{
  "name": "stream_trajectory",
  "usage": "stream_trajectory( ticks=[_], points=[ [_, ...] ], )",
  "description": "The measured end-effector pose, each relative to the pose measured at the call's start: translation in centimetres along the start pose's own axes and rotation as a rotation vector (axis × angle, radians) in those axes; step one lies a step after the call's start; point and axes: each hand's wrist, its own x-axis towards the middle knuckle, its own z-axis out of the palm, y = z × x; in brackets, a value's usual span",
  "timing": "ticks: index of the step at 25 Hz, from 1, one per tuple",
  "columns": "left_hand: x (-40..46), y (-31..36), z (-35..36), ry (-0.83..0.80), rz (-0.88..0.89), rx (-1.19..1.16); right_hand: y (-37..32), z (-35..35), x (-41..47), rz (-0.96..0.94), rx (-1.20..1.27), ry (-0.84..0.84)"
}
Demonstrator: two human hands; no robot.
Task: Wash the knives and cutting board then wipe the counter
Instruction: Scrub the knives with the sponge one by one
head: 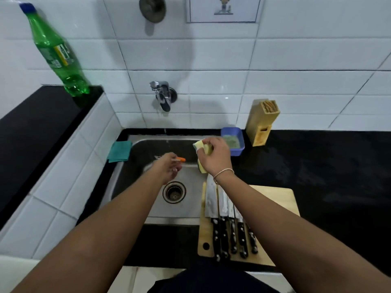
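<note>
Over the steel sink (190, 210), my left hand (168, 169) holds a small orange-handled tool (181, 159) under a thin stream of water; motion blur hides what kind of tool it is. My right hand (214, 158) grips a yellow sponge (207, 149) above the sink's right rim. Several black-handled knives (224, 229) lie side by side on the wooden cutting board (275, 199), blades pointing to the wall. The board sits on the black counter (328, 166) right of the sink, partly under my right forearm.
A chrome tap (163, 96) juts from the tiled wall above the sink. A blue tub (234, 142) of soapy liquid and a wooden knife block (262, 121) stand at the back right. A teal cloth (119, 151) lies left of the sink, and a green bottle (57, 53) stands on the raised ledge.
</note>
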Motion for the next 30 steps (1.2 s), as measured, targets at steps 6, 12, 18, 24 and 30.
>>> stream_trajectory(
  ticks=[6, 12, 18, 24, 30],
  points=[
    [3.0, 7.8, 0.2, -0.088, 0.026, -0.393, -1.2, 3.6, 2.3, -0.01, -0.132, -0.049],
    [4.3, 12.6, 0.9, -0.119, 0.022, -0.765, -1.2, 5.8, 2.6, -0.046, -0.159, -0.089],
    [4.3, 12.4, 1.3, -0.16, -0.012, -0.729, -1.3, 6.1, 3.1, -0.048, -0.167, -0.132],
    [3.9, 10.8, 1.2, -0.264, -0.058, -0.604, -0.8, 5.2, 3.4, -0.006, -0.141, -0.128],
    [3.6, 3.6, 1.0, -0.275, -0.234, -0.183, 0.6, 3.0, 2.9, 0.037, -0.087, -0.072]
  ],
)
